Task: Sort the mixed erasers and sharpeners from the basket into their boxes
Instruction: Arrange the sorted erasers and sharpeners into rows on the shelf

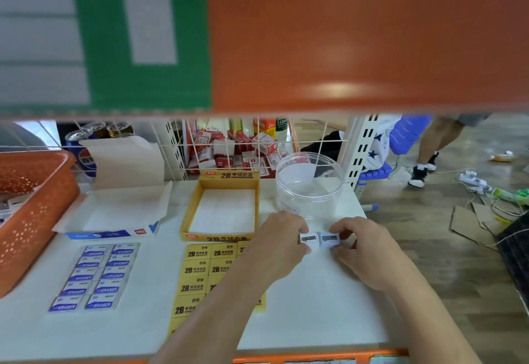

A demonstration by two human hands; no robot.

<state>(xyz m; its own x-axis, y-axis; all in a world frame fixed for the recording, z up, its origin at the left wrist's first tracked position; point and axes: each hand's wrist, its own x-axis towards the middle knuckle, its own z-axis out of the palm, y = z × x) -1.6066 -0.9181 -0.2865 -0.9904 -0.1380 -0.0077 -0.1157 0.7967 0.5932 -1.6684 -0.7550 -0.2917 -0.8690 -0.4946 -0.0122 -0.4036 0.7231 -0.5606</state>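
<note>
Head view, left hand (276, 245) pinches white sharpener (309, 239), right hand (363, 249) blue sharpener (329, 238), axes left-right

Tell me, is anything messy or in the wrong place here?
On the white table nothing looks wrong: the blue-and-white rectangular erasers and yellow 2B erasers lie in tidy rows. The mess is on the wooden floor to the right, where flat brown cardboard scraps and tangled white cables lie scattered.
</note>
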